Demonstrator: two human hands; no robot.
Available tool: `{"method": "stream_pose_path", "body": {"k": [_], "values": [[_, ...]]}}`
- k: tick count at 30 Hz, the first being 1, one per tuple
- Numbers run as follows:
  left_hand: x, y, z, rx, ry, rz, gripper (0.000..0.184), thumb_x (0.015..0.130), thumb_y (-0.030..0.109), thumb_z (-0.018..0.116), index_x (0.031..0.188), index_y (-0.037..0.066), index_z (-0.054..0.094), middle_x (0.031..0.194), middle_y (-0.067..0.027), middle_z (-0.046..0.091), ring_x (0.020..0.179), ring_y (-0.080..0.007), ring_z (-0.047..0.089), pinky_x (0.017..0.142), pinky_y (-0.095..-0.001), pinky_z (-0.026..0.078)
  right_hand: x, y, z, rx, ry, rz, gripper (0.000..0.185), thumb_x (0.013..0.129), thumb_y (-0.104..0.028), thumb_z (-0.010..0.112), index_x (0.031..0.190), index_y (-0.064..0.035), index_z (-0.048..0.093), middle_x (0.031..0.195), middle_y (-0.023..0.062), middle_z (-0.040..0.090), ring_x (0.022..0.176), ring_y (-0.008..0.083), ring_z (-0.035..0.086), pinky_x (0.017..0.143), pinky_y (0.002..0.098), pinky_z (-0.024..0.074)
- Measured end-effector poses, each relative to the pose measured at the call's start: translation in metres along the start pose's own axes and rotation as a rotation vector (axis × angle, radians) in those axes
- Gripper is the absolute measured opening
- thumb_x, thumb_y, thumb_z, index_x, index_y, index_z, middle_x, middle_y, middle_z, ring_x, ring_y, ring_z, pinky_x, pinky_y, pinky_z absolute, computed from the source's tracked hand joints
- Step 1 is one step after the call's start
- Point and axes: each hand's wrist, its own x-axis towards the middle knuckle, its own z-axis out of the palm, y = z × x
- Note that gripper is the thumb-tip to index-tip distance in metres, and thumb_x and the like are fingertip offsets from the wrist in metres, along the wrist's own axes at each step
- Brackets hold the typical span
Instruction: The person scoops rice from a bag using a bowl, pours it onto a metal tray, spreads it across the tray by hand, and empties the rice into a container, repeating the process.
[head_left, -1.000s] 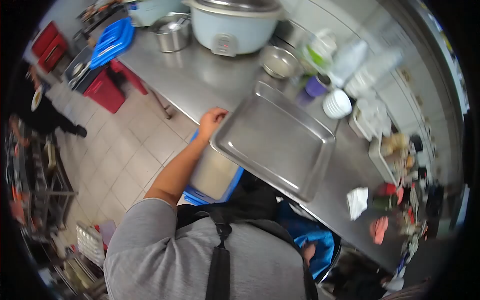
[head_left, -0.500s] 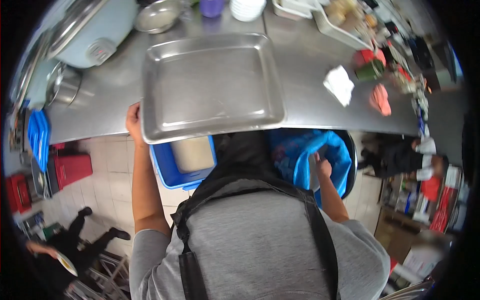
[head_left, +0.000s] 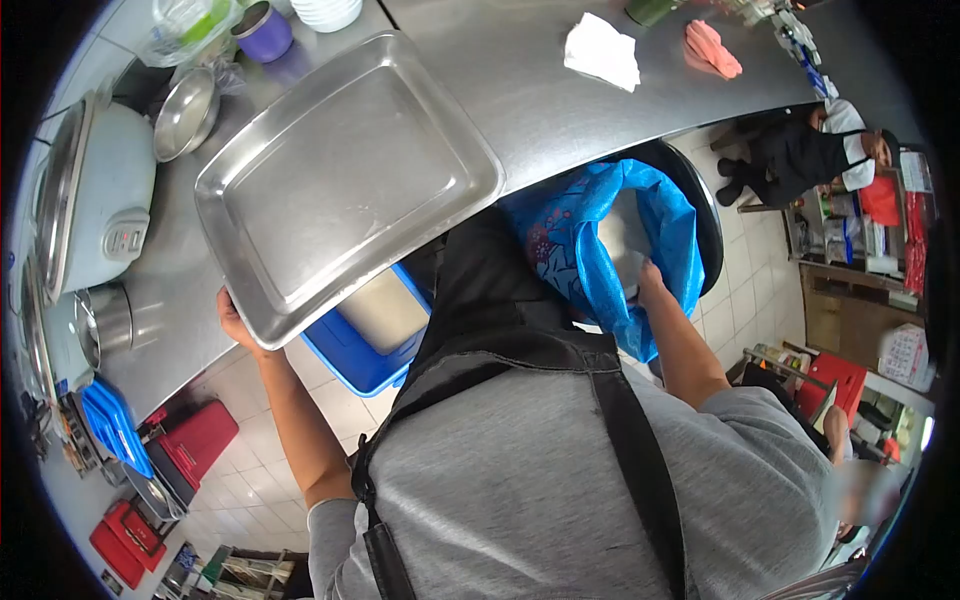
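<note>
A rectangular stainless steel tray [head_left: 345,190] lies bare on the metal counter, its near corner jutting over the front edge. My left hand [head_left: 238,322] is closed at that corner, fingers against the rim and partly hidden by it. Down to the right, my right hand [head_left: 650,282] reaches into the open mouth of a blue plastic bag [head_left: 580,215]. Its fingers are curled by a pale, shiny thing, perhaps a scoop, which I cannot make out. White contents show inside the bag. Under the tray's edge stands a blue tub [head_left: 345,362] holding a pale, fine-looking filling [head_left: 385,312].
The bag sits in a black bin [head_left: 708,215]. A large cooker [head_left: 105,200], metal pot [head_left: 105,315], metal bowl [head_left: 187,115] and purple container [head_left: 262,32] line the counter, with a white cloth [head_left: 602,52] and pink cloth [head_left: 710,50]. Other people [head_left: 790,155] stand at right.
My view has turned, so the counter and tray now appear slanted. My right hand stays in the bag, whose mouth shows more openly. My left hand remains at the tray.
</note>
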Motion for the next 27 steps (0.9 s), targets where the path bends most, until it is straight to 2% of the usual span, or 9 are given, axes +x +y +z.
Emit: {"method": "stream_pose_path", "body": {"k": [2, 4, 8, 11, 13, 16, 18, 22, 27], "values": [[0.002, 0.003, 0.004, -0.205, -0.01, -0.116, 0.024, 0.096, 0.009, 0.046, 0.103, -0.003, 0.067, 0.091, -0.0062, 0.069, 0.08, -0.0148, 0.067, 0.072, -0.0279, 0.056, -0.01, -0.019, 0.005, -0.483, 0.163, -0.288, 0.064, 0.101, -0.056, 0.036, 0.135, -0.0028, 0.049, 0.115, 0.0277, 0.065, 0.104, 0.0437, 0.065, 0.088, 0.0504, 0.0536], [0.003, 0.011, 0.008, -0.325, -0.015, -0.202, 0.03, 0.098, 0.012, 0.04, 0.1, -0.003, 0.067, 0.089, -0.0066, 0.069, 0.078, -0.0156, 0.067, 0.068, -0.0286, 0.056, -0.028, -0.034, 0.014, -0.576, 0.241, -0.549, 0.059, 0.1, -0.055, 0.042, 0.129, -0.0048, 0.054, 0.111, 0.0256, 0.067, 0.097, 0.0438, 0.066, 0.084, 0.0507, 0.0536], [0.002, 0.015, 0.011, -0.218, -0.004, -0.16, 0.032, 0.098, 0.014, 0.039, 0.097, -0.001, 0.067, 0.086, -0.0072, 0.068, 0.076, -0.0162, 0.067, 0.067, -0.0281, 0.056, -0.031, -0.055, 0.019, -0.57, 0.329, -1.097, 0.053, 0.096, -0.053, 0.053, 0.119, -0.0054, 0.06, 0.1, 0.0232, 0.069, 0.092, 0.0433, 0.066, 0.078, 0.0509, 0.0521], [0.0, 0.018, 0.017, -0.233, 0.021, -0.177, 0.033, 0.098, 0.016, 0.039, 0.098, -0.002, 0.067, 0.086, -0.0075, 0.068, 0.075, -0.0167, 0.067, 0.067, -0.0285, 0.056, -0.02, -0.055, 0.013, -0.478, 0.285, -1.157, 0.052, 0.094, -0.051, 0.058, 0.117, -0.0041, 0.061, 0.098, 0.0248, 0.068, 0.092, 0.0436, 0.066, 0.078, 0.0493, 0.0523], [0.005, 0.001, 0.001, -0.034, -0.019, -0.066, 0.034, 0.098, 0.017, 0.038, 0.098, -0.002, 0.067, 0.087, -0.0079, 0.068, 0.076, -0.0176, 0.067, 0.068, -0.0296, 0.057, -0.009, -0.043, 0.011, -0.336, 0.257, -0.961, 0.055, 0.095, -0.056, 0.054, 0.111, -0.0035, 0.064, 0.097, 0.0263, 0.068, 0.093, 0.0456, 0.064, 0.079, 0.0499, 0.0508], [0.008, 0.0, 0.003, -0.261, 0.008, -0.151, 0.034, 0.098, 0.017, 0.038, 0.099, -0.001, 0.067, 0.087, -0.0085, 0.068, 0.077, -0.0181, 0.068, 0.069, -0.0305, 0.057, 0.014, -0.007, 0.018, -0.063, 0.343, -0.864, 0.075, 0.093, -0.067, 0.047, 0.097, 0.0049, 0.067, 0.087, 0.0293, 0.066, 0.083, 0.0447, 0.066, 0.077, 0.0511, 0.0494], [0.006, 0.007, 0.011, -0.338, 0.025, -0.213, 0.035, 0.098, 0.019, 0.037, 0.099, -0.001, 0.067, 0.087, -0.0084, 0.068, 0.078, -0.0182, 0.068, 0.07, -0.0305, 0.057, 0.047, 0.03, 0.023, -0.174, 0.216, -0.377, 0.089, 0.092, -0.075, 0.041, 0.085, 0.0103, 0.068, 0.08, 0.0283, 0.066, 0.075, 0.0392, 0.066, 0.075, 0.0502, 0.0501], [-0.002, 0.032, 0.031, -0.433, 0.085, -0.316, 0.037, 0.099, 0.023, 0.038, 0.098, 0.0, 0.066, 0.087, -0.0077, 0.068, 0.078, -0.0174, 0.067, 0.069, -0.0295, 0.056, 0.03, 0.064, 0.046, 0.062, 0.124, 0.021, 0.096, 0.091, -0.078, 0.037, 0.112, 0.0116, 0.062, 0.108, 0.0266, 0.067, 0.099, 0.039, 0.064, 0.088, 0.0478, 0.0479], [0.009, -0.001, -0.002, -0.247, -0.019, -0.183, 0.034, 0.099, 0.02, 0.038, 0.094, 0.0, 0.066, 0.085, -0.0066, 0.067, 0.075, -0.0164, 0.066, 0.066, -0.0289, 0.055, 0.043, 0.08, 0.027, -0.071, -0.072, -0.006, 0.094, 0.091, -0.076, 0.04, 0.132, 0.0075, 0.054, 0.129, 0.0229, 0.06, 0.116, 0.039, 0.057, 0.1, 0.0459, 0.0431]]}}
